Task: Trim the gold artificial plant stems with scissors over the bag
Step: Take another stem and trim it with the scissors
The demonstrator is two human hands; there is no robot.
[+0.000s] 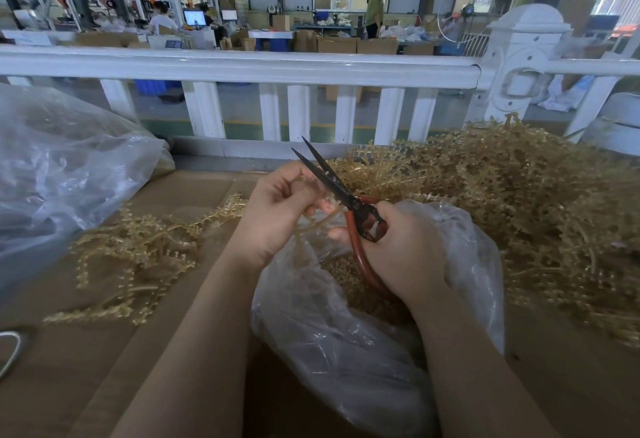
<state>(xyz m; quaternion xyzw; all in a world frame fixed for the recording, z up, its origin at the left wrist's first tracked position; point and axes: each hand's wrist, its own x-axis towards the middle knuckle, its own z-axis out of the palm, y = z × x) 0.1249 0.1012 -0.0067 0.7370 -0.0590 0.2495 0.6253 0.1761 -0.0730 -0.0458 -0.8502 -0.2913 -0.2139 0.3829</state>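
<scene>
Directly over the mouth of the clear plastic bag (346, 351), both hands work at one gold plastic stem (317, 221). The left hand (277, 216) has its fingers curled round the stem's upper part, pinching it in front of the scissor blades. The right hand (398, 247) grips the red-handled scissors (341, 192), fingers threaded through the red loops; the dark blades stand slightly apart and point up and away toward the white railing (242, 69). The stem hangs from the left hand down into the bag, where gold trimmings lie. To the right, a large heap of gold stems (519, 202) rests on the cardboard surface (69, 351), touching the bag's far side. To the left lies a smaller spread of gold stems (138, 250), and beyond it a big clear bag (62, 167). Past the railing stands a person in a green top (375, 8) among cardboard boxes.
</scene>
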